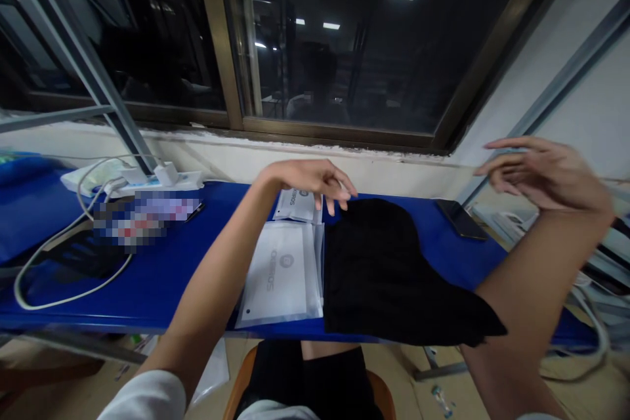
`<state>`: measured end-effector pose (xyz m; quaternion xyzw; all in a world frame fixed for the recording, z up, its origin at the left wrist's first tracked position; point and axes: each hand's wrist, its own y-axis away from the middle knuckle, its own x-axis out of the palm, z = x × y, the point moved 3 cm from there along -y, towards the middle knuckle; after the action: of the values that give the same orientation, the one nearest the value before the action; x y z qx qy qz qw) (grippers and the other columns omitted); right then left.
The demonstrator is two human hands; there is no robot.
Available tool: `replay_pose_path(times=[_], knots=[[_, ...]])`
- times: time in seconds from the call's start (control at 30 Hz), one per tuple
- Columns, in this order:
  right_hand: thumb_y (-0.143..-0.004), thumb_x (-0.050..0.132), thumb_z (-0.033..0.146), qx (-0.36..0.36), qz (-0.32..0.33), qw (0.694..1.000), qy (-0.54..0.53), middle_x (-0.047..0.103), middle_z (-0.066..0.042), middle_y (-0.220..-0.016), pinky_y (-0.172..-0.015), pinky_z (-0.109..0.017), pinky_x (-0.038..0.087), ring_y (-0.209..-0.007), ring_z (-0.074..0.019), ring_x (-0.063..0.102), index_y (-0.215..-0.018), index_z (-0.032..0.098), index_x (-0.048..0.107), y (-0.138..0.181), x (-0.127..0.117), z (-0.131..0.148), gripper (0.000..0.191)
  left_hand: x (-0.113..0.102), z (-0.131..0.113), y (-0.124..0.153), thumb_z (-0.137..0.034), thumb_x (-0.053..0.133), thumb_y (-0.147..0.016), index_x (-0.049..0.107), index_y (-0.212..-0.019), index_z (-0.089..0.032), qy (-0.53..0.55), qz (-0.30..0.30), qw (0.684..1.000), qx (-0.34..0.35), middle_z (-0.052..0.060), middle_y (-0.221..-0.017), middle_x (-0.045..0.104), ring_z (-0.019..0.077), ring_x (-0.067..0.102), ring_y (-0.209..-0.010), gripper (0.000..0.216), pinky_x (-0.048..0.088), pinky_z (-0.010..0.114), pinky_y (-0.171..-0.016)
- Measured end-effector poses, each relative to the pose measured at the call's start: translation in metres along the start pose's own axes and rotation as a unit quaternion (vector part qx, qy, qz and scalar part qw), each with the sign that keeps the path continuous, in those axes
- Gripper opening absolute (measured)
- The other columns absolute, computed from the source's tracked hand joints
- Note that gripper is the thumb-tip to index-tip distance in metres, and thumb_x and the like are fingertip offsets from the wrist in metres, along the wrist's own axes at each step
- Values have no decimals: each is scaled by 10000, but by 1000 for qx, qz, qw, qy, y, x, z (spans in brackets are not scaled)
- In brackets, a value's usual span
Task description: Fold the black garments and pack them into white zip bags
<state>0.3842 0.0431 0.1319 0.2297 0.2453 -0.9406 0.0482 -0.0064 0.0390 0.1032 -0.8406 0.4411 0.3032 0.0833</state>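
A black folded garment (388, 275) lies on the blue table (162, 269), its near edge hanging over the front. My left hand (315, 182) hovers over its far left corner, fingers curled down and apart, holding nothing. Left of the garment lies a stack of clear zip bags (283, 275) with grey print, and a smaller printed bag (298, 205) sits behind them under my left hand. My right hand (539, 174) is raised in the air to the right of the garment, fingers loosely spread and empty, slightly blurred.
A white power strip (147, 180) with a plug and a looping white cable (59, 256) sits at the table's back left. A dark phone (460, 218) lies at the back right. A window ledge runs behind the table. My chair seat (246, 374) shows below.
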Motion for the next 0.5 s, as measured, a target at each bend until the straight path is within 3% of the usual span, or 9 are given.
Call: replay_pose_path(times=[0.07,0.13,0.23,0.37,0.43,0.5], knots=[[-777,771,531,63,114,991,21,742,-208,-999,-615,-445,505,-710,-269,689,-1082,332,724,-13,24,-1,368,11,33,-29,-437,766,-774,712,-1177,-166,-60,18,992,-112,125,-1003,770,269,745,-852,489,614,374,-725],[-834,755,472,103,182,975,73,758,-199,-1016,-653,-413,573,-783,-277,728,-1112,281,716,-21,44,-5,339,22,66,-53,-404,801,-713,717,-1067,-138,-110,56,971,-206,104,-793,748,275,729,-757,451,613,421,-722],[-884,722,423,109,228,961,112,773,-189,-976,-641,-380,616,-754,-269,752,-1206,225,685,-24,63,-2,380,36,93,-72,-358,837,-647,682,-1025,-140,-100,97,961,-238,48,-612,675,275,715,-671,462,616,434,-691],[-903,711,428,59,280,945,160,752,-168,-1131,-767,-363,627,-912,-260,755,-1308,282,663,-16,64,38,433,36,93,-68,-297,764,-693,616,-1073,-155,-50,103,968,-224,42,-732,708,247,748,-770,432,617,402,-782],[-867,752,446,28,262,943,203,764,-158,-1076,-745,-354,625,-901,-261,754,-1269,300,703,-17,52,69,431,32,86,-62,-262,721,-700,616,-1027,-148,-33,103,970,-217,52,-759,717,242,754,-798,362,610,406,-825],[-819,794,471,-49,131,968,209,770,-147,-935,-660,-336,606,-795,-237,745,-1131,291,768,-22,31,100,362,28,81,-56,-225,702,-672,625,-939,-141,-27,106,970,-217,58,-748,715,247,755,-790,290,610,413,-829]])
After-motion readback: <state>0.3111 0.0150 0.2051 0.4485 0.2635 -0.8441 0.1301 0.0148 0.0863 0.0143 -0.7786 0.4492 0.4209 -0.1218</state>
